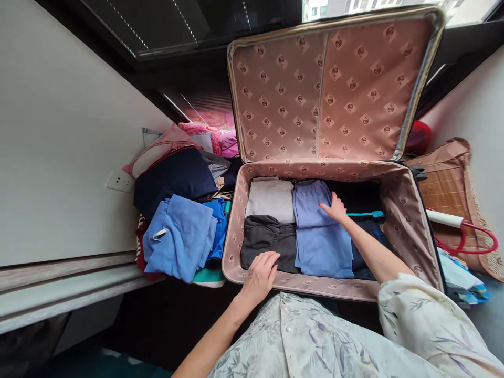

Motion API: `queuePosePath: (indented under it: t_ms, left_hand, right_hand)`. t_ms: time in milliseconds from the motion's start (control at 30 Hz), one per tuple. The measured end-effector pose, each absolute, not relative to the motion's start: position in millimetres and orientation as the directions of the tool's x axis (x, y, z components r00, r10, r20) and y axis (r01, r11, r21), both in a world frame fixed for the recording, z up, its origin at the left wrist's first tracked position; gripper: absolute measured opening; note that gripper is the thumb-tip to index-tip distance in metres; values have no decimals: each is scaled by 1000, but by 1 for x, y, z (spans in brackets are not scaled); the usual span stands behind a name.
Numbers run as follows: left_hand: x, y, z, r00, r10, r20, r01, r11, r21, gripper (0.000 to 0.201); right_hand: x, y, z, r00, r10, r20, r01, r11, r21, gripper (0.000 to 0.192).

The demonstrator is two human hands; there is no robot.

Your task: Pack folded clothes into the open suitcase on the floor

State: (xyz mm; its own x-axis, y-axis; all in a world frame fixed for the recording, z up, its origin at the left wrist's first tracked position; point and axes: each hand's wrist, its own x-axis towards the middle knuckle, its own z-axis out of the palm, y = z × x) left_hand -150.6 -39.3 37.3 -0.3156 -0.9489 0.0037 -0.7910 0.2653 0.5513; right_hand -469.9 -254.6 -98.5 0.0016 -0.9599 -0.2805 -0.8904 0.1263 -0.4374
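Blue garment (323,247) under right hand (335,209) (suitcase (409,231))

No legible text, brand name, number or sign appears anywhere in the frame. The suitcase lining (334,89), filling the upper centre of the frame, carries a repeating diamond-shaped emblem, but the marks are too small to read as letters. The small white tag (158,234) on the blue garment (179,236) at centre left shows no readable print.
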Motion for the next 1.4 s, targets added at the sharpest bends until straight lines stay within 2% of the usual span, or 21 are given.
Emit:
queuePosePath:
  t_ms: [33, 100, 167, 233, 267, 333, 400, 467, 667, 733, 800, 867, 933, 1000, 1067, 1167, 1233, 1300, 1400]
  left_hand:
    - [-146, -33, 37, -285, -959, -9, -798, 232, 556, 33]
    - [-141, -23, 39, -238, -971, -17, -805, 187, 563, 33]
    - [-138, -17, 40, -201, -980, -16, -806, 156, 570, 33]
    - [-135, -14, 42, -172, -985, -20, -806, 129, 578, 33]
    - [-134, -13, 43, -162, -986, -22, -805, 120, 581, 32]
    - [-130, -12, 44, -151, -988, -24, -802, 108, 587, 32]
    - [-126, -10, 44, -142, -990, -22, -797, 101, 595, 33]
    - [-124, -8, 44, -133, -991, -29, -791, 89, 606, 32]
    - [-108, -2, 55, -161, -987, 4, -756, 126, 642, 30]
    - [-83, -4, 61, -108, -991, 73, -764, 130, 633, 31]
    - [-46, -8, 65, 21, -987, 159, -795, 80, 602, 31]
    - [2, -12, 65, 200, -954, 224, -829, -43, 557, 30]
    - [52, -17, 62, 394, -883, 254, -832, -225, 507, 31]
    - [93, -21, 56, 568, -789, 234, -777, -421, 468, 43]
    - [121, -22, 49, 676, -718, 169, -699, -550, 457, 59]
    - [135, -19, 44, 693, -706, 146, -685, -582, 438, 65]
    - [137, -20, 45, 653, -730, 202, -731, -539, 419, 58]
    - [142, -26, 48, 616, -753, 232, -758, -485, 436, 46]
    - [158, -45, 52, 545, -810, 217, -777, -390, 494, 40]
  right_hand:
    - [-465, -246, -101, 44, -969, -242, -941, 41, -335, 90]
    - [-452, -230, -103, 214, -962, -168, -958, -174, -227, 90]
    - [-437, -220, -107, 462, -868, -180, -882, -429, -196, 88]
    - [-423, -217, -113, 562, -785, -262, -827, -523, -206, 84]
    - [-416, -219, -118, 551, -778, -301, -834, -511, -206, 80]
    - [-405, -224, -128, 448, -830, -332, -894, -411, -179, 74]
    - [-398, -230, -138, 337, -889, -309, -941, -306, -145, 71]
    - [-395, -233, -144, 292, -907, -304, -956, -266, -125, 70]
    - [-394, -237, -136, 256, -878, -404, -965, -257, -52, 72]
    - [-387, -240, -122, 256, -857, -447, -960, -278, -17, 70]
    - [-371, -238, -101, 290, -841, -457, -948, -317, -17, 56]
    - [-343, -229, -76, 360, -845, -396, -933, -337, -130, 41]
    - [-301, -213, -49, 439, -842, -313, -868, -307, -391, 37]
    - [-251, -193, -24, 522, -809, -270, -688, -213, -694, 37]
    - [-199, -173, -4, 594, -762, -257, -469, -68, -880, 41]
    - [-134, -153, 18, 626, -735, -260, -288, 92, -953, 44]
    - [-105, -146, 27, 627, -736, -254, -284, 87, -955, 41]
    - [-83, -143, 35, 642, -738, -210, -333, -22, -943, 35]
    - [-52, -146, 49, 724, -686, -78, -404, -329, -854, 38]
